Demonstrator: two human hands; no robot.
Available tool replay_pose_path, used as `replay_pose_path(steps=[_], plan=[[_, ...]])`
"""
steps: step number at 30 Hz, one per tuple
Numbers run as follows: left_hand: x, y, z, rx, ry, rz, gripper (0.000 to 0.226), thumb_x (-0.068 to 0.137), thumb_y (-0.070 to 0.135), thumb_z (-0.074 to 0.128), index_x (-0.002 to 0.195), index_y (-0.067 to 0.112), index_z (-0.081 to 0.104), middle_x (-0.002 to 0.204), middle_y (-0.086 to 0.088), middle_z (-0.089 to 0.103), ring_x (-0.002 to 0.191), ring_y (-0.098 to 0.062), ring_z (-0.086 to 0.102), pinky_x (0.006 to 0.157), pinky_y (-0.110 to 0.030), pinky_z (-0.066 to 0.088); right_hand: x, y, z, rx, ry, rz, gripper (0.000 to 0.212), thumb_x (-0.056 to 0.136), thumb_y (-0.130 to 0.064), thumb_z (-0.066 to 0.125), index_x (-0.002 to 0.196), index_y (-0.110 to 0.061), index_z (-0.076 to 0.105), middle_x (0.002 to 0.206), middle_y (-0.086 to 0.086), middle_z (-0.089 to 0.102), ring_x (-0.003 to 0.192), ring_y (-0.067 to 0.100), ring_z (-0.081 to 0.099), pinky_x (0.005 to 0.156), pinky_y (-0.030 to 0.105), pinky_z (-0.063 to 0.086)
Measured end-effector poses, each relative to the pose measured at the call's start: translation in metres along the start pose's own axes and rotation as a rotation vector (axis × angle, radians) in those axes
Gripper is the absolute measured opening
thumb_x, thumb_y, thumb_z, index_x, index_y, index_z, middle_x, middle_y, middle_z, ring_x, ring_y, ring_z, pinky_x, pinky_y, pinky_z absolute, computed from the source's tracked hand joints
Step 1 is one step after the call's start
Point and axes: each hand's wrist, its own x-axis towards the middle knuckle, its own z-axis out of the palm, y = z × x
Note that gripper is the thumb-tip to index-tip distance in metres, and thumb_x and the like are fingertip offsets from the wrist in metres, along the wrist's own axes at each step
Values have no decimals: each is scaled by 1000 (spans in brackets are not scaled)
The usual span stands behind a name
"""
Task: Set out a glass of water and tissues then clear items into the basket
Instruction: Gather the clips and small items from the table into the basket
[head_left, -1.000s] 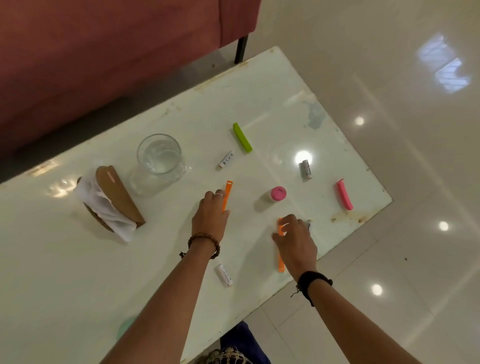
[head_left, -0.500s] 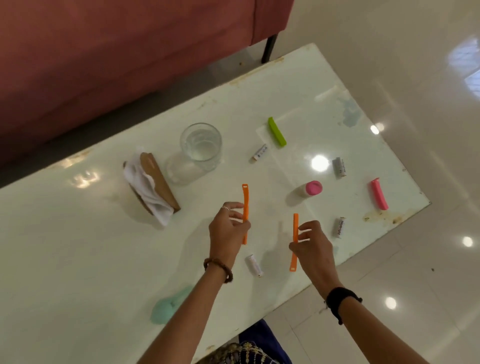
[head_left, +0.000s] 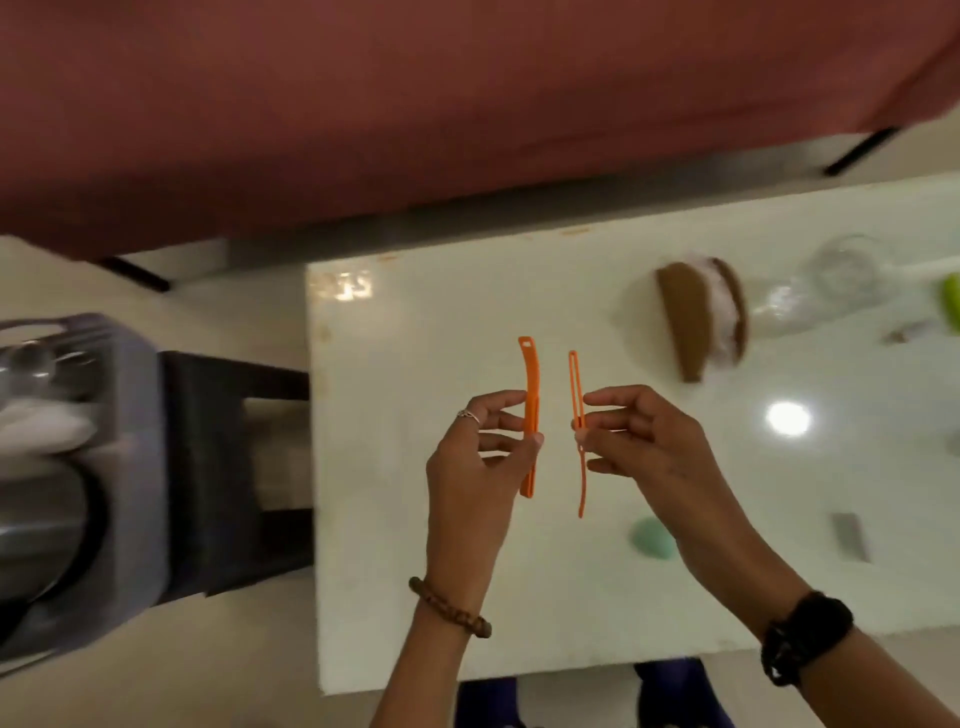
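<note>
My left hand (head_left: 483, 457) pinches a wide orange clip (head_left: 531, 395) upright above the white table (head_left: 415, 571). Just to its right, my right hand (head_left: 649, 441) holds a thinner orange clip (head_left: 575, 395), also upright. The two clips stand side by side, a small gap apart. At the far right of the table are the wooden tissue holder (head_left: 685, 327) with white tissues and, blurred, the glass of water (head_left: 844, 273). A grey basket (head_left: 130, 467) stands on a dark stool to the left of the table, with a shiny metal item and something white inside.
A mint-green object (head_left: 652, 538) lies under my right forearm; a small grey item (head_left: 852, 535) lies further right. A green clip (head_left: 953, 301) shows at the right edge. A red sofa (head_left: 415, 104) runs along the far side, with pale tiled floor around.
Both hands have lifted the orange clips off the table and brought them close together. The view has swung left, so the basket on the stool now shows and the other items slid right.
</note>
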Motion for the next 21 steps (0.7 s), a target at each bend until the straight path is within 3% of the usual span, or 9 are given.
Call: replay_pose_path(steps=[3, 5, 9, 12, 15, 18, 21], plan=[[1, -13, -111, 63, 187, 51, 37, 81, 8, 67, 89, 41, 53, 81, 13, 60, 69, 13, 58, 48, -3, 43, -4, -12, 111, 3, -149, -39, 23, 79, -6, 67, 95, -21, 62, 81, 3, 73, 74, 10, 69, 63, 17, 54], [-2, -24, -178, 169, 348, 78, 39, 81, 6, 66, 86, 41, 50, 76, 13, 58, 65, 3, 60, 50, -9, 47, -8, -15, 178, -18, -236, -73, 21, 78, -7, 69, 93, -19, 60, 79, 5, 73, 72, 12, 69, 66, 20, 56], [-11, -65, -298, 376, 632, -16, 30, 78, 1, 66, 87, 21, 45, 70, 8, 55, 62, -4, 60, 58, -13, 47, -11, -9, 307, -241, -312, -202, 30, 75, -7, 72, 76, -23, 47, 69, -4, 64, 65, 12, 62, 67, 27, 50], [-12, -100, -343, 535, 633, -140, 20, 79, 4, 62, 89, 13, 47, 79, -5, 60, 80, -32, 62, 72, -40, 51, -9, 2, 377, -427, -412, -306, 30, 79, -5, 64, 76, -22, 40, 71, 1, 61, 68, 19, 61, 61, 27, 48], [-4, -128, -359, 659, 574, -222, 15, 84, 10, 57, 95, 12, 47, 92, -14, 64, 89, -38, 62, 74, -44, 50, -3, 12, 423, -608, -471, -390, 16, 81, -3, 54, 89, -9, 42, 78, 13, 61, 72, 34, 56, 57, 40, 45], [2, -154, -359, 683, 488, -241, 21, 90, 20, 53, 107, 9, 48, 99, -18, 65, 93, -38, 62, 76, -48, 50, 4, 28, 448, -793, -508, -446, 19, 85, -2, 48, 104, -1, 45, 92, 21, 63, 81, 39, 57, 59, 36, 38], [3, -172, -354, 618, 455, -249, 17, 92, 21, 51, 104, 10, 47, 96, -14, 64, 89, -36, 62, 77, -48, 52, 7, 41, 455, -929, -556, -434, 27, 87, 0, 46, 114, 2, 44, 104, 26, 60, 95, 43, 58, 64, 35, 37]])
